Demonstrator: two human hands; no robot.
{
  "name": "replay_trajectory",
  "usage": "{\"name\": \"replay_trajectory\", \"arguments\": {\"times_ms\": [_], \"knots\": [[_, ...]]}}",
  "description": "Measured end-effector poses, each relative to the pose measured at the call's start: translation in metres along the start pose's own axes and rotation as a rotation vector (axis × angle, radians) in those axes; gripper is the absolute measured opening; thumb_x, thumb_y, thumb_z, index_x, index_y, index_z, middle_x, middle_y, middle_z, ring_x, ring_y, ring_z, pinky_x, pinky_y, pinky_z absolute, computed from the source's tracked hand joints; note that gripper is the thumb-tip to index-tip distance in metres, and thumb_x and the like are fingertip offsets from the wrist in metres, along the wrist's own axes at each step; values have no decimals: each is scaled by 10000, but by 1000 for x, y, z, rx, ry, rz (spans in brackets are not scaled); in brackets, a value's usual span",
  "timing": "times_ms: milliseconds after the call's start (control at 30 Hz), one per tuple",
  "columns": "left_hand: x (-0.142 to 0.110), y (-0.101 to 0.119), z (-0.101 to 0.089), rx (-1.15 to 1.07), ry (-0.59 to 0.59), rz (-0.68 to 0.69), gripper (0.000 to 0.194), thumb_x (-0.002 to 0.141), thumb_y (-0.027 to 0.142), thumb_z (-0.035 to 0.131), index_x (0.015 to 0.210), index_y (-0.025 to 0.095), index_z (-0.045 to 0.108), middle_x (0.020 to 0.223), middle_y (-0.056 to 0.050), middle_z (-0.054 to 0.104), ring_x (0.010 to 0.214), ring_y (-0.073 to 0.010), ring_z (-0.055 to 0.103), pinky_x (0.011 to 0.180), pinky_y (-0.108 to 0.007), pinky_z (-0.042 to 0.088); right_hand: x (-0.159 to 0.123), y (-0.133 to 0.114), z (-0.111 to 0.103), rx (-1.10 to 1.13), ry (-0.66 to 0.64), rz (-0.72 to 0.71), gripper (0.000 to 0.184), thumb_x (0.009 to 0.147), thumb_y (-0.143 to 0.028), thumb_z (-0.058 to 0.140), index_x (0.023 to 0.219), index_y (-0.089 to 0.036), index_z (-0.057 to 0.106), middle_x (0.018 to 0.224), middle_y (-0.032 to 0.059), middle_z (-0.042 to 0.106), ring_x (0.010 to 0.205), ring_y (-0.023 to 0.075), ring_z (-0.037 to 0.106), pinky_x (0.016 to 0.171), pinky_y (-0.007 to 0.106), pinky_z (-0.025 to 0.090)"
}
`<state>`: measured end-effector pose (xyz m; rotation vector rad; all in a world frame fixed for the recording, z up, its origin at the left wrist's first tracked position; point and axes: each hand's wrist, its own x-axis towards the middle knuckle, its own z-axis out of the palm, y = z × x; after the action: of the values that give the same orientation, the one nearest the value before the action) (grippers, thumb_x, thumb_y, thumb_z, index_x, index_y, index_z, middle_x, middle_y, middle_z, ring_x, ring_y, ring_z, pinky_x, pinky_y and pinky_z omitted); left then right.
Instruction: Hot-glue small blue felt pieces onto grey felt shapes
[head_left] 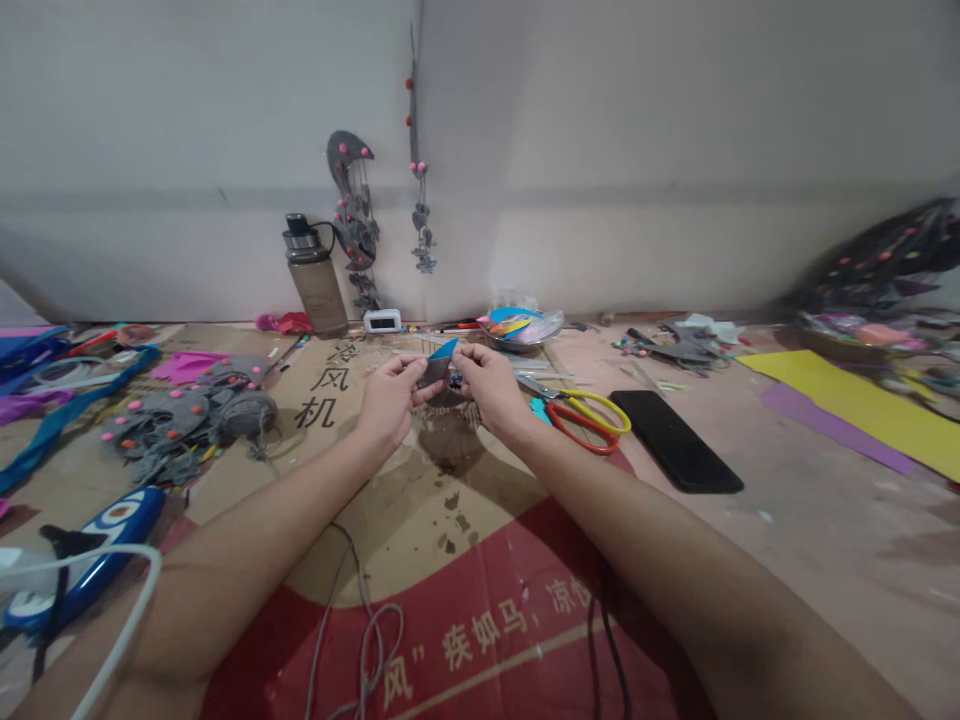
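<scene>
Currently, left fingers (427, 393) and right fingers (468, 359) clamped on blue-grey piece (438, 366); scissors (562, 399), phone (673, 440) at right, bottle (318, 290) behind.

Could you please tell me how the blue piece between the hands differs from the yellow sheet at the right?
The blue piece looks far smaller than the yellow sheet, which runs out of the picture. The blue piece is held up between the left hand and right hand, while the yellow sheet lies on the table. Both look thin and flat, each in one bright colour.
</scene>
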<state>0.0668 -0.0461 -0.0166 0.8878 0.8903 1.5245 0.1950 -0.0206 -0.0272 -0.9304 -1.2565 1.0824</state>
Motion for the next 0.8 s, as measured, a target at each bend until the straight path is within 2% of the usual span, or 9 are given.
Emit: {"name": "replay_trajectory", "arguments": {"times_ms": [167, 300, 400, 633, 800], "knots": [[6, 5, -4, 14, -53, -107, 25, 724, 151, 626, 720, 126, 627, 730, -42, 647, 658, -134, 640, 687, -331, 578, -4, -7, 1, 172, -44, 110, 186, 641, -340, 629, 654, -181, 534, 533, -77, 397, 432, 49, 268, 413, 202, 199], [11, 7, -8, 34, -49, -125, 33, 720, 141, 621, 696, 126, 638, 777, -55, 666, 664, -118, 630, 648, -271, 575, -7, -13, 2, 274, -86, 167, 200, 614, -314, 658, 629, -176, 515, 490, -95, 354, 410, 36, 230, 409, 202, 164], [12, 7, -10, 41, -65, -146, 38, 716, 138, 623, 698, 127, 654, 774, -57, 667, 662, -119, 630, 639, -269, 575, -8, -13, 2, 301, -86, 204, 203, 594, -307, 664, 630, -175, 514, 467, -105, 334, 399, 32, 210, 405, 205, 147], [10, 12, -10, 45, -79, -153, 58, 704, 134, 640, 750, 122, 673, 731, -43, 655, 636, -114, 616, 692, -320, 587, -8, -10, 2, 287, -45, 218, 194, 590, -297, 650, 637, -172, 510, 450, -113, 314, 389, 29, 203, 400, 204, 130], [11, 14, -11, 77, -115, -182, 55, 729, 122, 629, 781, 109, 643, 828, -68, 675, 728, -141, 665, 684, -280, 583, -10, -13, 3, 291, -69, 199, 210, 613, -315, 653, 643, -173, 502, 456, -110, 312, 392, 28, 216, 402, 199, 143]]}}
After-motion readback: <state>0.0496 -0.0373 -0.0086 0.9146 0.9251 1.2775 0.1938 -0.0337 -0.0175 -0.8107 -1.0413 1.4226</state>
